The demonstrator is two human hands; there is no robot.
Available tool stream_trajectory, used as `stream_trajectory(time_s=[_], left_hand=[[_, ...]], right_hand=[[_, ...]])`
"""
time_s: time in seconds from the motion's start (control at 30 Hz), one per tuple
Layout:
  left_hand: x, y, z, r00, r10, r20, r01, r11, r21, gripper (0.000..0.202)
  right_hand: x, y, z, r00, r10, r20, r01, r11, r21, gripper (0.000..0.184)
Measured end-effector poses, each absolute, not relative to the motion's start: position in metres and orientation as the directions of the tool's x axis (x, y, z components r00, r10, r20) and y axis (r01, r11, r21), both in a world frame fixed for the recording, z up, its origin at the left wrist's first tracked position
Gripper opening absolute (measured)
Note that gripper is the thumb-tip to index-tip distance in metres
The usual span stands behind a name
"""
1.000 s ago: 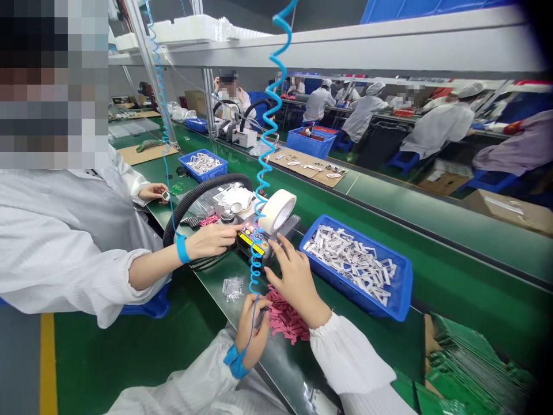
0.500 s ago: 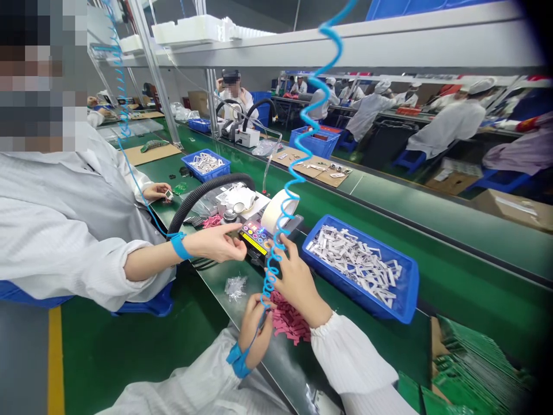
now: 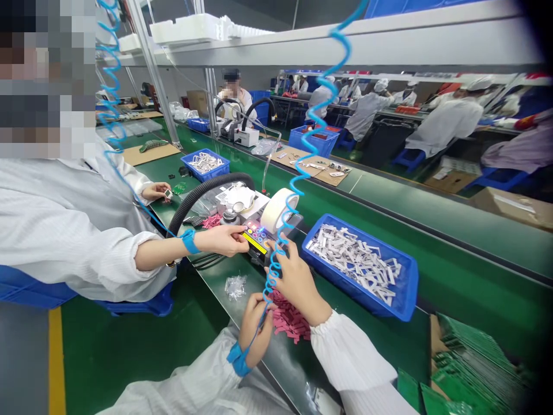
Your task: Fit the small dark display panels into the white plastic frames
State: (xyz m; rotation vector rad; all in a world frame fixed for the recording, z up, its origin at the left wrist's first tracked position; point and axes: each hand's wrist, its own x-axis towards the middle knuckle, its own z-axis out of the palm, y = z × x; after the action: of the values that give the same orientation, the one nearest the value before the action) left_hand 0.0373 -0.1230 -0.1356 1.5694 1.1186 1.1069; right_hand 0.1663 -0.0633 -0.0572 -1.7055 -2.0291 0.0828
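Observation:
My left hand [image 3: 254, 325] rests at the near table edge beside a heap of pink strips [image 3: 288, 320], fingers curled round something thin that I cannot make out; a blue wrist strap with a coiled blue cord [image 3: 298, 178] runs up from it. My right hand [image 3: 294, 276] lies over the pink strips with its fingers reaching to the front of a tape dispenser machine [image 3: 264, 236] that carries a white tape roll [image 3: 279, 210]. A co-worker's hand [image 3: 227, 239] on the left points at the machine's coloured buttons.
A blue bin of white parts [image 3: 367, 268] stands right of the machine. A black hose [image 3: 203, 193] arches behind it. A small clear bag [image 3: 235, 286] lies on the green belt. Green boards [image 3: 470, 369] are stacked at the lower right. Other workers sit across the line.
The co-worker's hand has moved right onto the machine's button panel. My right hand has shifted up toward the machine front. The coiled cord has swung to the right.

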Motion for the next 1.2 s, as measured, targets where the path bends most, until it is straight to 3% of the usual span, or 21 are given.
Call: stream_trajectory(time_s=[0.23, 0.43, 0.63, 0.73, 0.83, 1.0, 1.2], left_hand=[[0.026, -0.106, -0.136, 0.075, 0.991, 0.112, 0.081, -0.118, 0.99, 0.016], [0.017, -0.078, -0.14, -0.027, 1.0, 0.012, -0.03, -0.013, 0.999, 0.025], [0.023, -0.092, -0.132, 0.027, 1.0, -0.014, -0.059, 0.015, 0.998, 0.027], [0.019, -0.087, -0.131, 0.004, 1.0, -0.014, -0.057, 0.014, 0.998, 0.027], [0.014, -0.073, -0.132, -0.049, 0.999, -0.014, -0.053, 0.011, 0.999, 0.025], [0.018, -0.048, -0.132, -0.074, 0.996, -0.042, -0.085, 0.035, 0.996, 0.033], [0.033, -0.027, -0.133, -0.052, 0.994, -0.098, -0.216, 0.085, 0.973, 0.029]], right_hand=[[0.167, -0.063, -0.056, -0.11, 0.941, 0.32, 0.926, 0.214, -0.312, 0.059], [0.167, -0.062, -0.06, -0.115, 0.934, 0.339, 0.948, 0.205, -0.244, 0.056], [0.163, -0.06, -0.056, -0.144, 0.942, 0.302, 0.988, 0.155, -0.013, 0.048], [0.161, -0.061, -0.052, -0.156, 0.949, 0.274, 0.988, 0.153, 0.035, 0.047], [0.161, -0.063, -0.052, -0.141, 0.953, 0.267, 0.987, 0.157, -0.038, 0.052], [0.168, -0.066, -0.053, -0.126, 0.943, 0.309, 0.942, 0.212, -0.261, 0.069], [0.174, -0.064, -0.051, -0.146, 0.934, 0.327, 0.919, 0.25, -0.304, 0.068]])
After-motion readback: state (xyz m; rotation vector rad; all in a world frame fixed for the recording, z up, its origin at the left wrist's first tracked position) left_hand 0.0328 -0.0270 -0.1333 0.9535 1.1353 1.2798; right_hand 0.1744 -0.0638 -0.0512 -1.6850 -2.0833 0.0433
